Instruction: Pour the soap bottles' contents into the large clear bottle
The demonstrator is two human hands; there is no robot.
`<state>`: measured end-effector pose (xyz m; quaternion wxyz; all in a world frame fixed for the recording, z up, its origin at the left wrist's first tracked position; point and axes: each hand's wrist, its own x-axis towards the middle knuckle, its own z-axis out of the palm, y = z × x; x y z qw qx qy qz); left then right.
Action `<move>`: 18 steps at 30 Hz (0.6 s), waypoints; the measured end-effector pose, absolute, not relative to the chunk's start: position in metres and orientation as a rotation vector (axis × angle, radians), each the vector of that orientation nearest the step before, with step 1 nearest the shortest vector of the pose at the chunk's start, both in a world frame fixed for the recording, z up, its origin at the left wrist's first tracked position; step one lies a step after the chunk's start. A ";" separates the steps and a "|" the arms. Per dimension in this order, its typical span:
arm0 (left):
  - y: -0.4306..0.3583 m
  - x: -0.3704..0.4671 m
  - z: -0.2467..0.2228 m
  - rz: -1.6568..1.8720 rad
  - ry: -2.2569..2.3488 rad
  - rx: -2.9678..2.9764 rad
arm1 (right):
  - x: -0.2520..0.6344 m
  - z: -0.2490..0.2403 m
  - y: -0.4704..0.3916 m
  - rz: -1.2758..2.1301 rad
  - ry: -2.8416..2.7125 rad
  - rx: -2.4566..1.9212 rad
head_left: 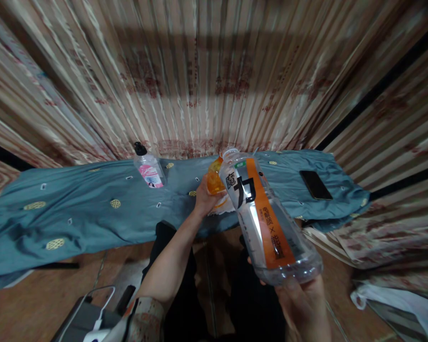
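Observation:
A large clear bottle (267,218) with an orange label slants across the middle, its neck up and to the left. My right hand (303,304) is closed around its base. Beyond its neck, my left hand (204,198) is wrapped round an orange container (215,178) at the cloth-covered table. The large bottle hides part of that container, and whether the two touch I cannot tell. Something white and crumpled (223,206) lies under the left hand.
A pump bottle (150,170) with a pink label stands on the blue-green cloth (103,209) at left. A dark phone (316,185) lies at right. Curtains (207,80) hang behind. A white cable (103,304) runs over a dark box at lower left.

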<state>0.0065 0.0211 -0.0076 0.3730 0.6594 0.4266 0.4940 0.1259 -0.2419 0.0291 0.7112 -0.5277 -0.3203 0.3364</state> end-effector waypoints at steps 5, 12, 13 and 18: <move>0.021 0.007 -0.008 1.277 1.099 1.697 | 0.126 0.031 -0.242 0.756 -0.691 -1.190; 0.020 0.008 -0.006 1.268 1.106 1.681 | 0.128 0.028 -0.244 0.794 -0.657 -1.177; 0.020 0.008 -0.006 1.269 1.101 1.674 | 0.127 0.028 -0.244 0.797 -0.650 -1.173; 0.020 0.008 -0.006 1.262 1.116 1.668 | 0.124 0.031 -0.242 0.823 -0.634 -1.130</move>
